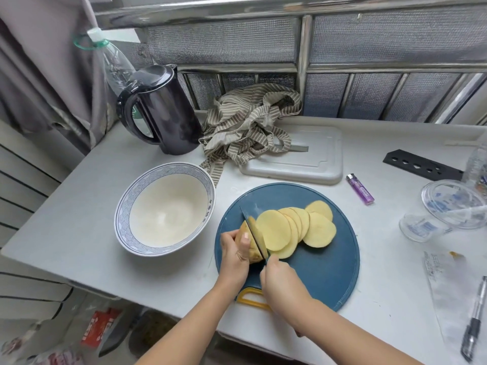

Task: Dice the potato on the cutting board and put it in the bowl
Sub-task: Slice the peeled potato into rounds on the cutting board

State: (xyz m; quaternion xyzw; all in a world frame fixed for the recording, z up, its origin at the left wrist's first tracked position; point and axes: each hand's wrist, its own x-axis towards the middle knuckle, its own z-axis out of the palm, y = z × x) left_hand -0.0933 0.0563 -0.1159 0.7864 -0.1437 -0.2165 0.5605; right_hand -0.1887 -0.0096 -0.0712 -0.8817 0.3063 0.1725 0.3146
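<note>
Pale yellow potato [253, 252] being sliced on the round blue plastic cutting board [329, 272].
Its end piece is being gripped by the left hand [234, 255], the dark-bladed knife [250, 223] by the right hand [279, 277]; cross-cutting is likely being called for next.

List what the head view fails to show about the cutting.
1. Handle of knife: head view, wrapped by right hand.
2. End of potato: head view, mostly behind left hand and blade.
3. Lower slices: head view, covered by overlapping ones.
4. Characters on bowl rim: head view, too small.
</note>
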